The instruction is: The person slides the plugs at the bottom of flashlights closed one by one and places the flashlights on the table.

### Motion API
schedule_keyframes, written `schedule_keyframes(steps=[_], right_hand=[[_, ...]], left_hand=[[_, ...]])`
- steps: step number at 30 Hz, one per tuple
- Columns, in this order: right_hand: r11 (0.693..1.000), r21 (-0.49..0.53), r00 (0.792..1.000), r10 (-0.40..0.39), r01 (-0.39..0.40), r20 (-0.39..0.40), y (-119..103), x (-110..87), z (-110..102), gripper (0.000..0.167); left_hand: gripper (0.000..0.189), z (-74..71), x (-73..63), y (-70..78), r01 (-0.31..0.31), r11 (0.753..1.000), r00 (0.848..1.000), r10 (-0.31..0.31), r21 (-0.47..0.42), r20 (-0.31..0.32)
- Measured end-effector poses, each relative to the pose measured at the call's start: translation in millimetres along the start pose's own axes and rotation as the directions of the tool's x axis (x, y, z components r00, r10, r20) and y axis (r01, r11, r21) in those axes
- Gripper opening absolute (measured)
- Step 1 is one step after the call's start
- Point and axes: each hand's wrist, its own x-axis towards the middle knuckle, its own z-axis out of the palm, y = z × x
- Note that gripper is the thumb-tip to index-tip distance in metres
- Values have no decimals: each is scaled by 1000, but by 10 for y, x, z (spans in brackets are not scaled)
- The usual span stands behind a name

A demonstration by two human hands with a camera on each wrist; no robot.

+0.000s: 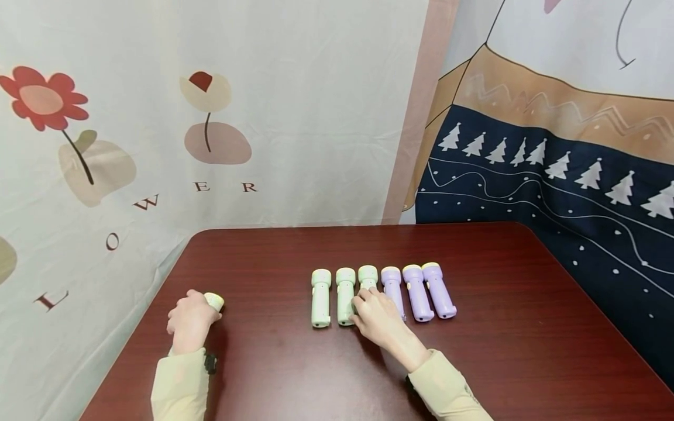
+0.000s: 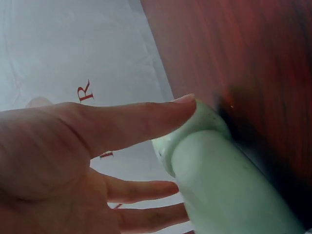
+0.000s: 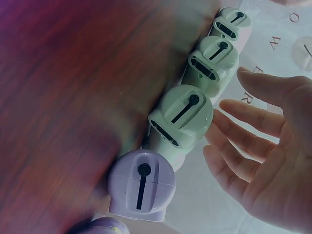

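Observation:
At the table's left side my left hand (image 1: pixel 192 318) holds a pale green flashlight (image 1: pixel 215 301). In the left wrist view, its thumb lies on the head of that flashlight (image 2: pixel 224 180), and the fingers reach behind the barrel, tips hidden. My right hand (image 1: pixel 380 318) is over the third green flashlight (image 1: pixel 368 276) of a row, covering its lower part. The right wrist view shows the right hand's fingers loosely bent beside that flashlight (image 3: pixel 183 117); whether they touch it I cannot tell. Nearest it stands a purple flashlight (image 3: pixel 142 187).
Two more green flashlights, one at the row's left end (image 1: pixel 320 298) and its neighbour (image 1: pixel 345 295), lie left of my right hand. Purple flashlights (image 1: pixel 418 293) continue the row rightward. The dark red table (image 1: pixel 263 362) meets a printed curtain (image 1: pixel 316 117) at the back.

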Motion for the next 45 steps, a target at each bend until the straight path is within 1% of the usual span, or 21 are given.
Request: schedule_keyframes(steps=[2, 4, 8, 10, 17, 26, 30, 38, 42, 45], right_hand=[[1000, -1, 1000, 0, 0, -1, 2, 1, 1, 24], [1000, -1, 1000, 2, -2, 1, 2, 0, 0, 24], [1000, 1, 1000, 5, -5, 6, 3, -5, -3, 24], [1000, 3, 1000, 5, -5, 7, 4, -6, -7, 23], [1000, 9, 1000, 6, -6, 5, 7, -5, -17, 23], [1000, 10, 1000, 9, -9, 6, 5, -4, -21, 23], [1000, 10, 1000, 8, -8, 9, 3, -2, -23, 22], [1000, 7, 1000, 1, -1, -6, -6, -5, -20, 23], [1000, 3, 1000, -3, 3, -10, -7, -6, -13, 23], [1000, 0, 1000, 0, 0, -9, -5, -9, -6, 23]], left_hand=[[57, -15, 19, -36, 6, 1000, 999, -7, 6, 33], [49, -28, 31, -64, 6, 1000, 999, -6, 8, 47], [27, -42, 33, -100, -19, 1000, 999, 19, -2, 46], [22, -47, 33, -108, -30, 1000, 999, 30, -3, 42], [28, -48, 39, -112, -42, 999, 999, 42, 6, 23], [24, -29, 8, -98, -89, 996, 996, 89, 8, -10], [26, -28, -14, -49, -109, 994, 994, 109, 4, -11], [33, -26, -47, 66, -131, 991, 991, 131, -13, 3], [32, 0, -71, 128, -147, 989, 989, 147, -30, -9], [31, 34, -92, 201, -164, 986, 986, 164, -40, -24]])
